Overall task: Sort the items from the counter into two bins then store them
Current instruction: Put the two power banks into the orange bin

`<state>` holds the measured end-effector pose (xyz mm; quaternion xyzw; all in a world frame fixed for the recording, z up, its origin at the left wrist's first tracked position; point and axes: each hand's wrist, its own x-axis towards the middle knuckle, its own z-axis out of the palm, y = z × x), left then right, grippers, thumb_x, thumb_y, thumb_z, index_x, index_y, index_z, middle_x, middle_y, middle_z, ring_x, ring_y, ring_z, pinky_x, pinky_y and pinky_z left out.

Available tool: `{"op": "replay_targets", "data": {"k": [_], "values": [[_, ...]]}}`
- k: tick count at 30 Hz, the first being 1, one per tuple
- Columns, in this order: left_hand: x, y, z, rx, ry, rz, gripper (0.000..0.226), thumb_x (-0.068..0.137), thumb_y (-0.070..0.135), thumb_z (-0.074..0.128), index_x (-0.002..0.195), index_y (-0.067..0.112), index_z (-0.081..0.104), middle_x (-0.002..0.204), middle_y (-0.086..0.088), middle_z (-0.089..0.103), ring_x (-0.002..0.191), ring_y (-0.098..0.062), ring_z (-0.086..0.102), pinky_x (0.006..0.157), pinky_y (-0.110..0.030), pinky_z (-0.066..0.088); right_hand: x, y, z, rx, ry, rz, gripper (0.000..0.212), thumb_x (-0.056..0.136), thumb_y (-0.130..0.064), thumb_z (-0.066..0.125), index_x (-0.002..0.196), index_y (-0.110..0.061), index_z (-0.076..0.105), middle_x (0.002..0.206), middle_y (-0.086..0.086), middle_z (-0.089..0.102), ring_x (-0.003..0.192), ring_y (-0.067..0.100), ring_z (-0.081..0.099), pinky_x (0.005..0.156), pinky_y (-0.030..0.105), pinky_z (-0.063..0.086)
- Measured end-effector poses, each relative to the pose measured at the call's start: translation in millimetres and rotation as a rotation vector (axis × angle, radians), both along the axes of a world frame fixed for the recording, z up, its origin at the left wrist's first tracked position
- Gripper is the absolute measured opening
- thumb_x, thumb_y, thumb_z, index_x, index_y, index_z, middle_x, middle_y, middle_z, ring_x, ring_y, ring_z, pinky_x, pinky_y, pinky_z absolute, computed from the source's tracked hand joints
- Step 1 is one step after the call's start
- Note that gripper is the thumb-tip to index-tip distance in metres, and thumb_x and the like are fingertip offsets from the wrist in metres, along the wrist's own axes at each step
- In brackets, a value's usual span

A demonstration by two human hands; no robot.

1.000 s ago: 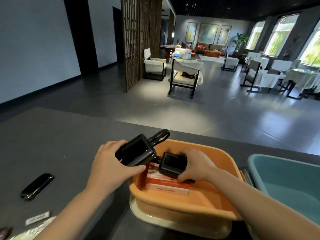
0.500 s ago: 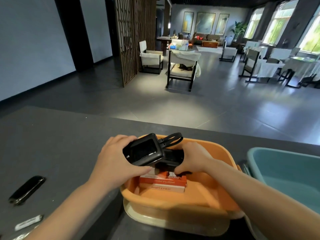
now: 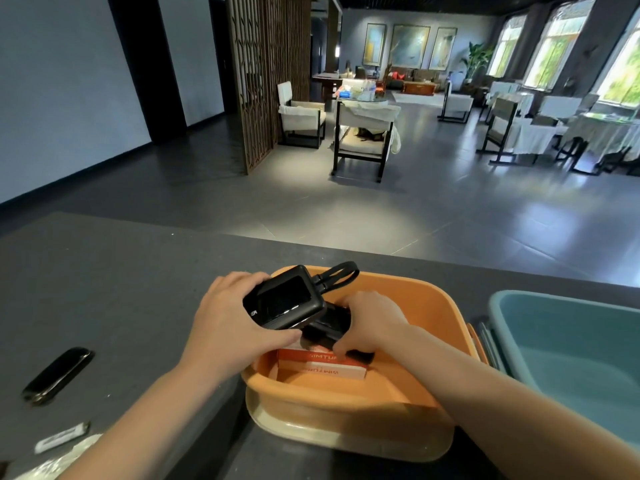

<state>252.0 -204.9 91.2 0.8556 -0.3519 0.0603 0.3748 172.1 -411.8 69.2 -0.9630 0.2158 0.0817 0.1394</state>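
Left hand [image 3: 225, 327] grips a glossy black rectangular power bank [image 3: 285, 301] with a black loop strap at its far end, fingers over the far edge, thumb under the near edge; it's held tilted above the left rim of the orange plastic bin [image 3: 422, 306]. White letters "ER" show on its near corner, the rest of the brand hidden by the hand. Right hand [image 3: 372, 322] is inside the bin, fingers curled round a smaller black boxy device [image 3: 329, 327] that sits partly under the power bank; can't tell what it is. Below both, lying on the bin floor, an orange-and-white cardboard box [image 3: 322, 367]; print reads roughly "SIM TU…", upside down on the white face, too blurred to confirm. The orange bin sits nested in a cream tub [image 3: 311, 434] on the dark grey surface [image 3: 104, 289]. A teal plastic bin [image 3: 571, 341] stands just right of it. Left on the surface: slim glossy black oval object [image 3: 57, 375], and nearer, a small white packet with dark print [image 3: 62, 438], unreadable.
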Motion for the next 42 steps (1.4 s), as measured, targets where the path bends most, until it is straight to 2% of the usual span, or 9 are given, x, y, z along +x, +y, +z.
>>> {"op": "replay_targets", "data": {"k": [5, 11, 16, 20, 24, 29, 32, 37, 42], "values": [[-2, -2, -1, 0.018, -0.021, -0.007, 0.080, 0.040, 0.057, 0.080, 0.113, 0.031, 0.062, 0.101, 0.018, 0.055, 0.097, -0.004, 0.045, 0.082, -0.023, 0.036, 6, -11, 6, 0.017, 0.043, 0.015, 0.063, 0.064, -0.028, 0.081, 0.122, -0.027, 0.059, 0.083, -0.008, 0.061, 0.082, 0.014, 0.062, 0.070, 0.030, 0.057], [-3, -7, -3, 0.046, -0.018, -0.032, 0.085, 0.038, 0.064, 0.074, 0.116, 0.035, 0.058, 0.103, 0.022, 0.053, 0.099, -0.003, 0.044, 0.085, -0.026, 0.041, -8, -18, -1, 0.075, -0.095, 0.000, 0.071, 0.066, -0.026, 0.084, 0.132, -0.028, 0.056, 0.122, -0.004, 0.063, 0.108, 0.016, 0.060, 0.087, 0.032, 0.053], [-3, -12, -4, 0.075, -0.037, -0.070, 0.083, 0.039, 0.060, 0.077, 0.116, 0.034, 0.060, 0.101, 0.020, 0.054, 0.098, -0.005, 0.046, 0.086, -0.028, 0.042, -28, -23, -2, 0.072, -0.181, -0.055, 0.049, 0.064, -0.035, 0.084, 0.108, -0.027, 0.065, 0.101, -0.010, 0.068, 0.089, 0.012, 0.064, 0.069, 0.027, 0.055], [-1, -16, 1, 0.191, -0.052, -0.135, 0.083, 0.038, 0.063, 0.074, 0.114, 0.035, 0.058, 0.100, 0.022, 0.051, 0.095, -0.004, 0.044, 0.081, -0.025, 0.040, -50, -31, 6, 0.051, -0.211, -0.073, 0.057, 0.064, -0.034, 0.085, 0.116, -0.033, 0.062, 0.109, -0.012, 0.067, 0.095, 0.010, 0.061, 0.074, 0.026, 0.051], [-7, -28, 11, 0.357, -0.088, -0.241, 0.088, 0.034, 0.070, 0.066, 0.115, 0.037, 0.057, 0.102, 0.025, 0.048, 0.099, -0.004, 0.046, 0.082, -0.029, 0.045, -75, -41, 25, 0.006, -0.291, -0.132, 0.069, 0.066, -0.027, 0.084, 0.127, -0.038, 0.055, 0.132, -0.013, 0.055, 0.120, 0.012, 0.051, 0.097, 0.033, 0.046], [-20, -48, 10, 0.610, -0.077, -0.381, 0.086, 0.039, 0.072, 0.070, 0.115, 0.037, 0.055, 0.109, 0.022, 0.052, 0.097, -0.006, 0.049, 0.076, -0.028, 0.045, -100, -46, 34, -0.041, -0.379, -0.182, 0.062, 0.068, -0.022, 0.080, 0.123, -0.037, 0.058, 0.129, -0.013, 0.057, 0.116, 0.009, 0.052, 0.093, 0.029, 0.042], [-22, -53, 0, 0.715, -0.050, -0.448, 0.087, 0.047, 0.072, 0.072, 0.123, 0.033, 0.054, 0.117, 0.017, 0.056, 0.103, -0.009, 0.052, 0.083, -0.026, 0.046, -106, -43, 34, -0.047, -0.405, -0.187, 0.059, 0.070, -0.022, 0.079, 0.123, -0.038, 0.057, 0.125, -0.015, 0.057, 0.112, 0.007, 0.051, 0.089, 0.025, 0.041], [-18, -54, -11, 0.676, -0.035, -0.477, 0.079, 0.048, 0.073, 0.071, 0.116, 0.035, 0.057, 0.108, 0.020, 0.058, 0.098, -0.005, 0.055, 0.082, -0.025, 0.051, -97, -19, 30, 0.105, -0.304, 0.009, 0.044, 0.079, -0.039, 0.073, 0.121, -0.040, 0.058, 0.110, -0.020, 0.057, 0.105, 0.002, 0.054, 0.086, 0.024, 0.045], [-9, -61, -16, 0.633, -0.124, -0.442, 0.084, 0.037, 0.076, 0.066, 0.113, 0.040, 0.055, 0.097, 0.024, 0.049, 0.093, -0.004, 0.048, 0.077, -0.027, 0.047, -76, -4, 22, 0.137, -0.169, 0.237, 0.070, 0.068, -0.057, 0.075, 0.130, -0.035, 0.051, 0.125, -0.016, 0.054, 0.110, 0.002, 0.051, 0.094, 0.028, 0.048]]}}
